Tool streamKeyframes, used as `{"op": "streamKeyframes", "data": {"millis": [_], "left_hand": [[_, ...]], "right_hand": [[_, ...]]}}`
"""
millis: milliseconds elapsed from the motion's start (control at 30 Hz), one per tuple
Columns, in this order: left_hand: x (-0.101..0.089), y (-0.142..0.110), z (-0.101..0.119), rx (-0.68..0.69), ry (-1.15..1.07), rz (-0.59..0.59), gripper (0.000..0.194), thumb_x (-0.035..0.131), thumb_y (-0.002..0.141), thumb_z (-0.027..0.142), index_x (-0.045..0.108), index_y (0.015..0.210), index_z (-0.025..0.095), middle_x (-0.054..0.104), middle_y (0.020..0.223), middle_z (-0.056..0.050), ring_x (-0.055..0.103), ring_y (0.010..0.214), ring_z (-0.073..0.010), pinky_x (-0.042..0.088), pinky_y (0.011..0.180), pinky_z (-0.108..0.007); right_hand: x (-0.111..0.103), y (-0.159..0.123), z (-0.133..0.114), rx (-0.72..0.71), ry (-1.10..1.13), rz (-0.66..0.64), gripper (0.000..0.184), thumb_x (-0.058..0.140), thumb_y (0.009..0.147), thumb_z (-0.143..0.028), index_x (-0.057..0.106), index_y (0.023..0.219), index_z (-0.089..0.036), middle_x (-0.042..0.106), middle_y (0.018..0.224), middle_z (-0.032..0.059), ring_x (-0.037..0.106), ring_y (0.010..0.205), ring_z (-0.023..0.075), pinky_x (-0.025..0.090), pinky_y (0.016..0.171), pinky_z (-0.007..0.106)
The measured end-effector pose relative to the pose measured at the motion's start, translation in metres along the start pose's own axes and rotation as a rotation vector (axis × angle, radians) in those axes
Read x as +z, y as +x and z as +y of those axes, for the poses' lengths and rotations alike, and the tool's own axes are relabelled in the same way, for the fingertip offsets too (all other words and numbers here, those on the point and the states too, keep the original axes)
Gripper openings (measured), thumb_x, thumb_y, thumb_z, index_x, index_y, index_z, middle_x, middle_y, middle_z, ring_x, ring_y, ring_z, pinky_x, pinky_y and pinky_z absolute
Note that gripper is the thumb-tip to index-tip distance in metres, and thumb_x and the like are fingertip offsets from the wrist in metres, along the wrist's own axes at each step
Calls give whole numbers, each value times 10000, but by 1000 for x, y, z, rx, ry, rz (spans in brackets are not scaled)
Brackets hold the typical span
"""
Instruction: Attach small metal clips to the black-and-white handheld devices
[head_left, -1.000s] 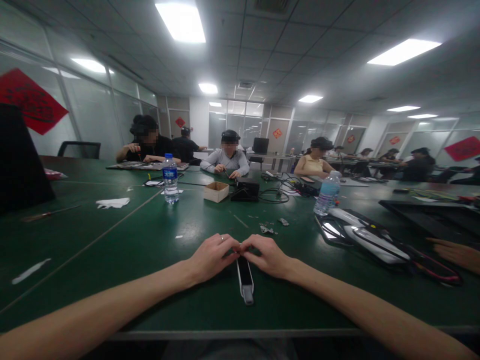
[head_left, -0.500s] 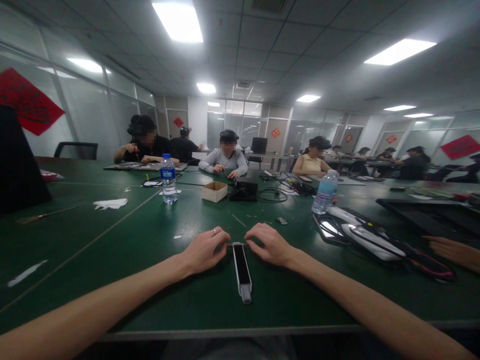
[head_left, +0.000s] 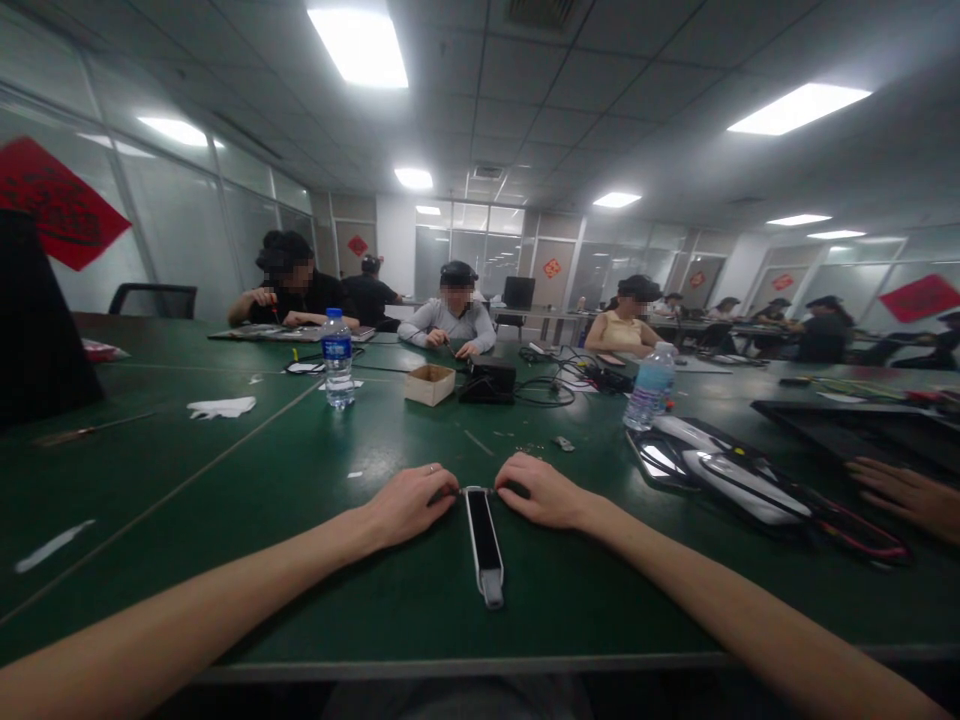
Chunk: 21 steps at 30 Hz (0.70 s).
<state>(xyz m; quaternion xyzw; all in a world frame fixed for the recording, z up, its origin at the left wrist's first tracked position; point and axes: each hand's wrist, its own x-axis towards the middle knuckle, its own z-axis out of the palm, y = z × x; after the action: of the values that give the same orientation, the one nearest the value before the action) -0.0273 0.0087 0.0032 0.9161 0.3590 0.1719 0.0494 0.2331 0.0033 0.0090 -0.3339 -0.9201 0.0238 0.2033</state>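
Note:
On the green table in front of me lies a slim, long device (head_left: 486,545) with a black face, a pale rim and a grey tip pointing at me. My left hand (head_left: 411,502) rests just left of its far end, thumb and fingers pinched together. Opposite it, my right hand (head_left: 541,492) is pinched in the same way at the right side of that end. Something thin and dark seems to stick out between each pinch and the device; it is too small to name. Both wrists are low over the tabletop.
Beyond my hands stand a small open box (head_left: 429,384), a black block (head_left: 486,381) and tangled cables. Water bottles (head_left: 338,370) stand left and right. White-and-black gear (head_left: 739,475) lies to the right, near another person's hand (head_left: 904,492). Several people sit across the table.
My hands have shifted very slightly and stay at the far end of the device, which lies in place. The other person's hand at the right has moved a little.

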Motion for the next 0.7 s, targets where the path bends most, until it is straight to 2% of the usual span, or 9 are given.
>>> {"op": "streamKeyframes", "data": {"millis": [267,700], "left_hand": [[3,0,-4,61,-24,27,153,536,945,209,641,1055,194,683,992,-33,652,870,-171,502,767,-268],[9,3,-10,55,9,46,241,460,994,289,678,1017,189,706,935,-43,660,833,-181,496,749,-274]], "right_hand": [[0,1,-3,-32,19,8,101,559,887,-160,657,912,-156,657,930,85,598,877,194,502,799,340],[3,1,-2,-38,18,19,92,569,882,-158,660,896,-156,651,923,86,595,873,192,505,789,328]]}}
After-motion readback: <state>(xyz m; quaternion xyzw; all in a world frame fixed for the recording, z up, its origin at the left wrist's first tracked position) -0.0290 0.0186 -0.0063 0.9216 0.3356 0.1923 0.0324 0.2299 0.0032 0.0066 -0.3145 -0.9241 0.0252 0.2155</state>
